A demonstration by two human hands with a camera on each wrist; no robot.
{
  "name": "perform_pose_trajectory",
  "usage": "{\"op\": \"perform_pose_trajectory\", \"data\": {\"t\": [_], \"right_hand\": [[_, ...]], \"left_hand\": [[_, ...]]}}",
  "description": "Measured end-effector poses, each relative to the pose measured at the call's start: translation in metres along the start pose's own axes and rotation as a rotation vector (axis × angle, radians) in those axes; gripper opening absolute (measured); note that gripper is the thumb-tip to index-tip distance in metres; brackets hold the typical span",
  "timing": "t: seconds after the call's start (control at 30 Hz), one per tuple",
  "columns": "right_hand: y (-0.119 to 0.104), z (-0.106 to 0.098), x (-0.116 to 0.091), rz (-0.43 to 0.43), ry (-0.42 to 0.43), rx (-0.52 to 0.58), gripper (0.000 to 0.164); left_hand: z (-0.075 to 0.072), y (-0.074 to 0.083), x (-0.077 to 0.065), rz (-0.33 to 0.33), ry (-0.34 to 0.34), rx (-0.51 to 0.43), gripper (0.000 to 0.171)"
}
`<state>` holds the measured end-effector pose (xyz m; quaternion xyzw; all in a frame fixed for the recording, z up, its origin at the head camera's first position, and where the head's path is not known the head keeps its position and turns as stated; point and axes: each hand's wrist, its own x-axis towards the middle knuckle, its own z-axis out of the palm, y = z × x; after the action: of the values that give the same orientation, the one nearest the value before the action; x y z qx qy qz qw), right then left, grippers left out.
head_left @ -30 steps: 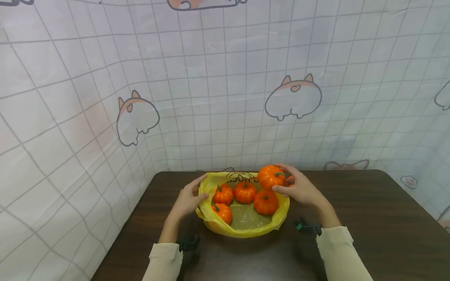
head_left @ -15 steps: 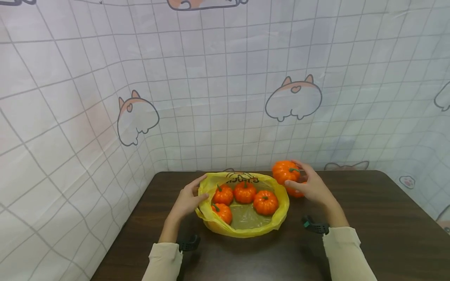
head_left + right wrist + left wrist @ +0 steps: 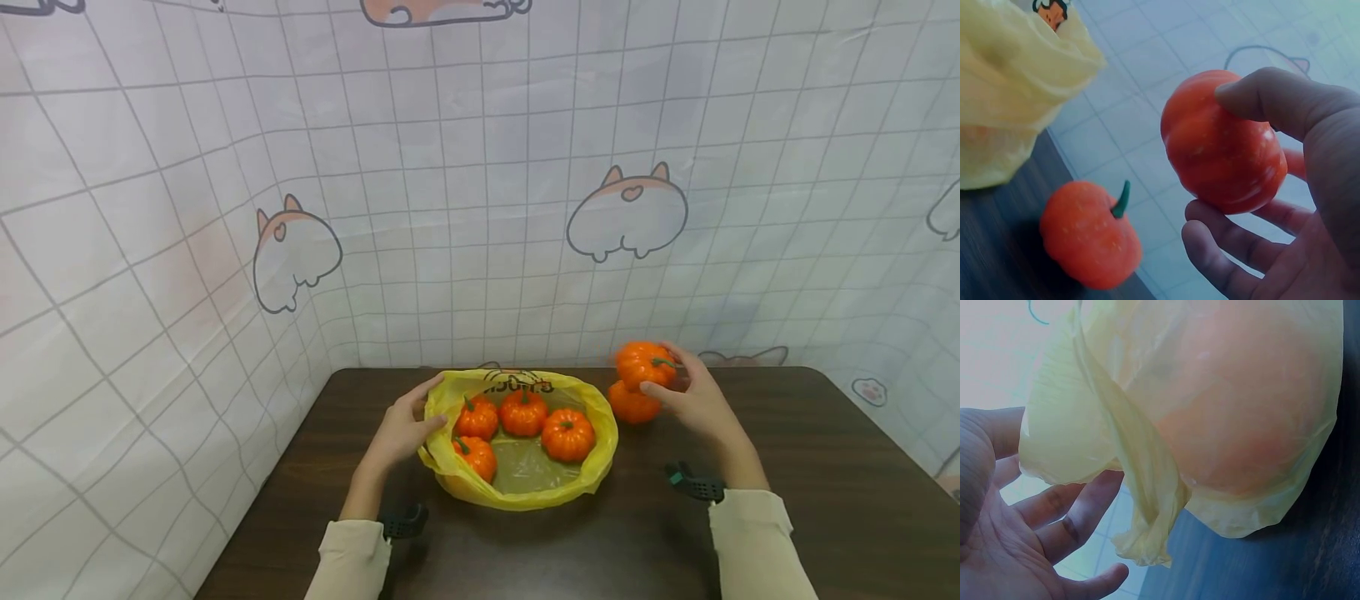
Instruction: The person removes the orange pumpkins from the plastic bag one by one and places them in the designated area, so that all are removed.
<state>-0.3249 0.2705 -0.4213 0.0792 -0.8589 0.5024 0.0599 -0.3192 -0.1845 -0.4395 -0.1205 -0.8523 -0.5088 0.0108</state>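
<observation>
An open yellow plastic bag [image 3: 517,500] stands on the table with several small orange pumpkins inside, one of them a pumpkin [image 3: 567,435] at its right. My left hand [image 3: 399,433] pinches the bag's left rim between thumb and fingers; in the left wrist view the thin film [image 3: 1069,425] hangs between them. Right of the bag, my right hand [image 3: 697,398] grips a pumpkin [image 3: 641,363] in the air, thumb on one side and fingers on the other. Below it a second pumpkin [image 3: 1088,234] with a green stem sits on the table, apart from the held one.
The dark wooden table [image 3: 810,467] extends to the right and toward the front. Behind it hangs a white grid-patterned cloth [image 3: 487,208] with cartoon animals. A dark band [image 3: 697,485] is on each wrist.
My right hand has carried its pumpkin rightward from over the bag's right rim, so the pumpkin on the table shows more. My left hand and the bag have stayed in place.
</observation>
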Motion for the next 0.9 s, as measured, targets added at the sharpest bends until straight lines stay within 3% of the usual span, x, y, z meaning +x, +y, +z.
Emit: {"op": "perform_pose_trajectory", "data": {"t": [0.33,0.63,0.9], "right_hand": [[0.009,-0.011,-0.005,0.025,0.067,0.002,0.089],[0.033,-0.022,-0.004,0.026,0.121,-0.020,0.085],[0.051,-0.022,-0.008,0.092,0.152,-0.052,0.086]], "left_hand": [[-0.001,-0.001,-0.001,-0.016,0.015,0.006,0.066],[0.001,0.000,-0.001,-0.031,0.024,0.011,0.066],[0.004,0.001,0.000,-0.038,0.023,0.009,0.064]]}}
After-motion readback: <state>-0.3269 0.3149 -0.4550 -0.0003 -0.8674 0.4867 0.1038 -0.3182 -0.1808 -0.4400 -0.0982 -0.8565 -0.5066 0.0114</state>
